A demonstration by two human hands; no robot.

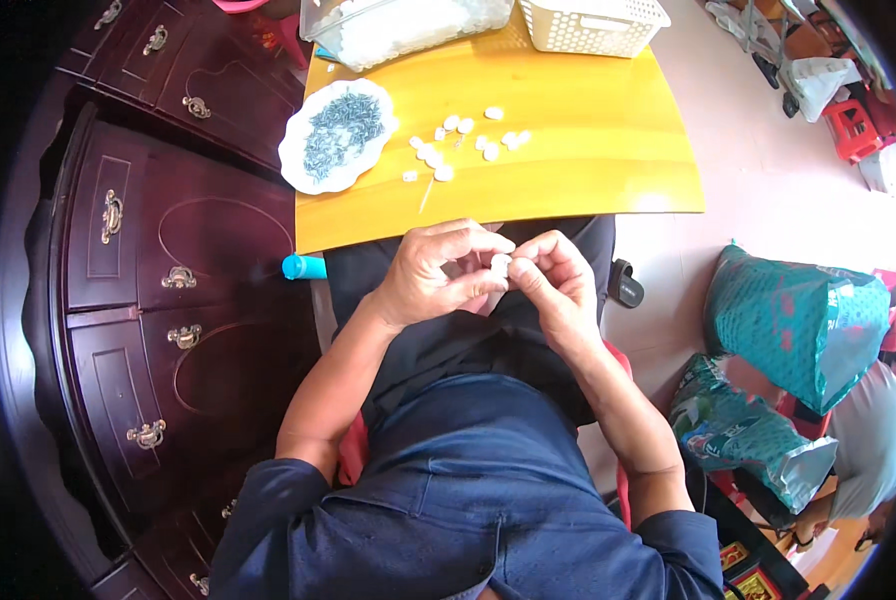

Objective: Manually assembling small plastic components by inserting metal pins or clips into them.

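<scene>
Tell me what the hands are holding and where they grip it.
Both the left hand and right hand pinch one small white piece between their fingertips; the exact grip spot is hidden.

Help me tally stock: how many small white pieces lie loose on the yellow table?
About 12 small white pieces: a loose cluster right of the plate of metal bits. Some may overlap; one more sits between both hands' fingers.

Bright daylight is flooding in from my right, washing out the pale floor (768, 190) and glaring off the yellow table (568, 150). My hands (493, 275) are showing evenly lit and sharp. The dark cabinet (168, 300) on my left is sinking into shadow. The fisheye is bending edges, and black corners are vignetting the frame.
</scene>
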